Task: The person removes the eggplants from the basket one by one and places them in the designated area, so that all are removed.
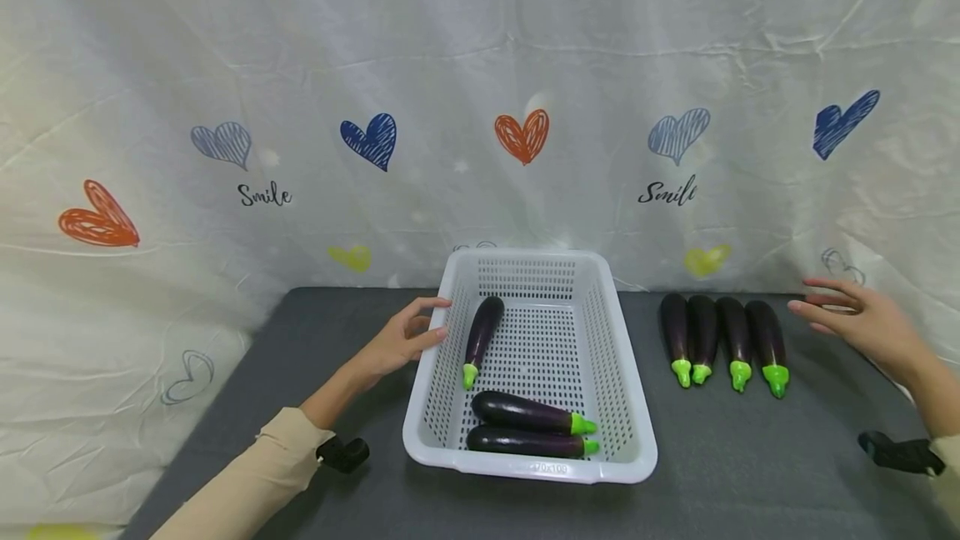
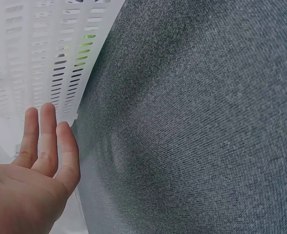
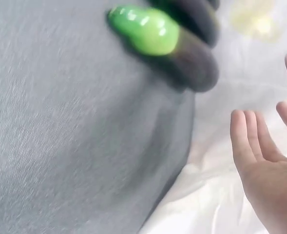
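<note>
The left hand rested, grip relaxed, at the left rim of the white basket; the right hand, grip loosely spread, hung beside four eggplants on the tabletop. Three more eggplants (two side by side) lay inside.

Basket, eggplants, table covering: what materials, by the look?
White basket: probably molded plastic, satin; slotted walls, smooth rounded rim.
Eggplants: smooth, glossy; bright highlights on the green caps suggest artificial plastic or foam, unconfirmed.
Dark gray table covering: likely matte woven fabric; fine ribbed texture up close.
</note>
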Tool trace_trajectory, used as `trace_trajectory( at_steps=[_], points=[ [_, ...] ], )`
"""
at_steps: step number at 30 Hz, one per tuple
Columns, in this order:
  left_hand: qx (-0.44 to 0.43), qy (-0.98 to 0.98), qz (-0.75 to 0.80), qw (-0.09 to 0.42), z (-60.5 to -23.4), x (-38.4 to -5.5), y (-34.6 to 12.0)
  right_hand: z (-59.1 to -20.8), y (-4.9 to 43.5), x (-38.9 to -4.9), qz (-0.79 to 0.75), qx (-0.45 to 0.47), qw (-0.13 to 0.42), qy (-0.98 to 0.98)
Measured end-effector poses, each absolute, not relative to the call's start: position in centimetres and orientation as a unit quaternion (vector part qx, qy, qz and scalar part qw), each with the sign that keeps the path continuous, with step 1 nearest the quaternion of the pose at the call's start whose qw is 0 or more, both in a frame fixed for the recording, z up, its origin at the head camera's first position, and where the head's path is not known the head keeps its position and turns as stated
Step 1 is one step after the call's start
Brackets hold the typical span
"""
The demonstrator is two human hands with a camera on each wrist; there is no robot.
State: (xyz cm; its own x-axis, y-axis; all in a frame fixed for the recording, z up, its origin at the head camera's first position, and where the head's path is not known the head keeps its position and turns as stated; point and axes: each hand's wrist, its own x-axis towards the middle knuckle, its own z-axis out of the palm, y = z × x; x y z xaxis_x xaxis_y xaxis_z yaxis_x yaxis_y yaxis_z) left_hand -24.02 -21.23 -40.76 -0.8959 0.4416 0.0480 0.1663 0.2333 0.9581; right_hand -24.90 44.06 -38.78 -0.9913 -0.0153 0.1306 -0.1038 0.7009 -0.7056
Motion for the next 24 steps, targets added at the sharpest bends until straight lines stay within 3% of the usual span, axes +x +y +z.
trace_trajectory(
  at_steps=[9, 16, 24],
  points=[
    [0.198, 0.777, 0.586, 0.115, -40.9, -23.9, -21.3, -37.3, 41.7, -25.1, 0.403, 0.030, 0.075, -0.912],
    [0.196, 0.777, 0.587, 0.115, -40.9, -23.9, -21.2, -36.6, 39.9, -24.7, 0.476, 0.087, 0.059, -0.873],
    [0.194, 0.780, 0.585, 0.112, -40.8, -23.9, -21.2, -36.0, 35.4, -24.5, 0.530, 0.126, 0.076, -0.835]
  ],
)
